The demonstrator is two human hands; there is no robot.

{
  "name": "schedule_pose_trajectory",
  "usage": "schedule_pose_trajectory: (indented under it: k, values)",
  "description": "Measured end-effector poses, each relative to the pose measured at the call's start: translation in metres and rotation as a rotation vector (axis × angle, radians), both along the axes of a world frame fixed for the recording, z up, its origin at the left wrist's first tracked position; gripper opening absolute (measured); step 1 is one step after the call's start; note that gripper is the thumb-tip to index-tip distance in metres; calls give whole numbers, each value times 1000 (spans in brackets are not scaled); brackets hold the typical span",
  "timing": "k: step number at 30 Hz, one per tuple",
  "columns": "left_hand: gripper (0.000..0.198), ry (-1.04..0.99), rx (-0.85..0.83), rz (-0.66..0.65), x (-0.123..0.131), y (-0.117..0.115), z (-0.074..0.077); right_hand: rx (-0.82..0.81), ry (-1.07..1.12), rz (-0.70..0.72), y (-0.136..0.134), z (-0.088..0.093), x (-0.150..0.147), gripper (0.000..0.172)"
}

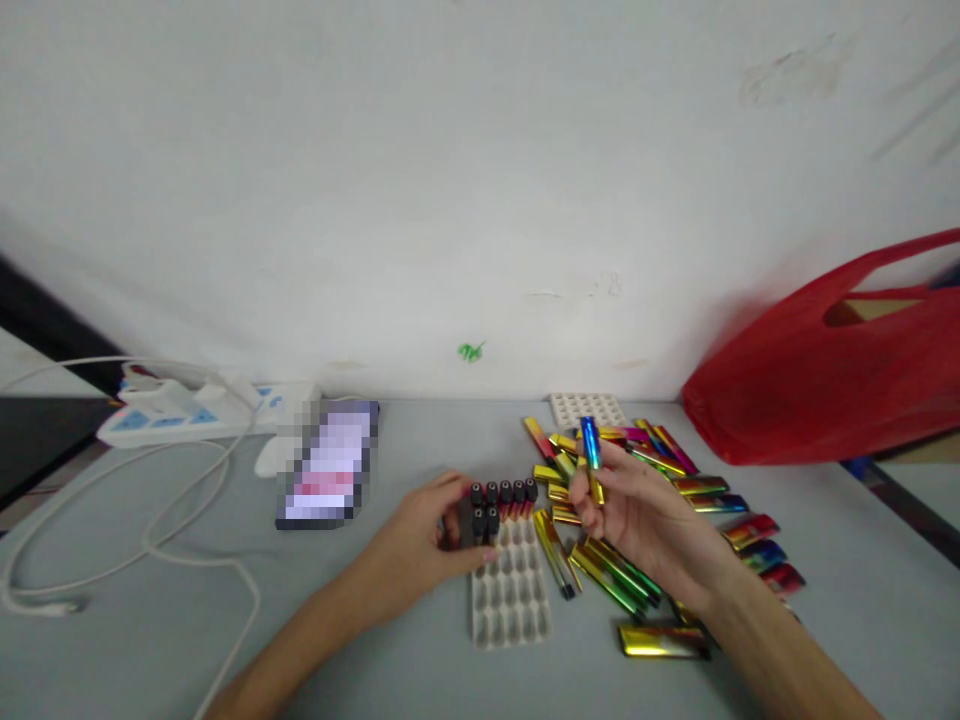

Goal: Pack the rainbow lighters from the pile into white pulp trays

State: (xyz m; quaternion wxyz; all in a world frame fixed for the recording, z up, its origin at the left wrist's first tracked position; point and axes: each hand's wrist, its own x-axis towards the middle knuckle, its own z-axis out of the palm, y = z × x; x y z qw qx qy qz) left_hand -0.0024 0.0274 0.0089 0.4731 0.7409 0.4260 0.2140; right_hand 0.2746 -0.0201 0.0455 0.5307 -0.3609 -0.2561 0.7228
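Note:
My right hand pinches a shiny blue-and-gold stick upright between thumb and fingers, over a spread of similar sticks. At the far left corner of a pale moulded tray, my left hand curls round the edge, with the thumb on the near side and fingers behind. Several black-topped pieces with reddish bodies stand in the tray's far rows. The nearer hollows hold nothing. Metallic gold, green, red and blue sticks lie loosely to the right of the tray, some under my right forearm.
A second pale tray lies against the wall behind the sticks. On the right stands a red bag. A phone with a lit screen, a white power strip and a looping white cable occupy the left side.

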Motion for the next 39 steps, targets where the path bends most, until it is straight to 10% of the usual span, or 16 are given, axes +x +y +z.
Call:
schedule_pose_trajectory:
  k: [8, 15, 39]
  values:
    - [34, 6, 10, -21, -1, 2, -2, -35, 53, 1, 1, 14, -24, 18]
    - [35, 10, 1, 0, 0, 0, -2, 44, 62, 65, 9, 2, -32, 60]
    - [38, 11, -39, -2, 1, 1, 2, -75, 156, 188, -6, -18, -33, 63]
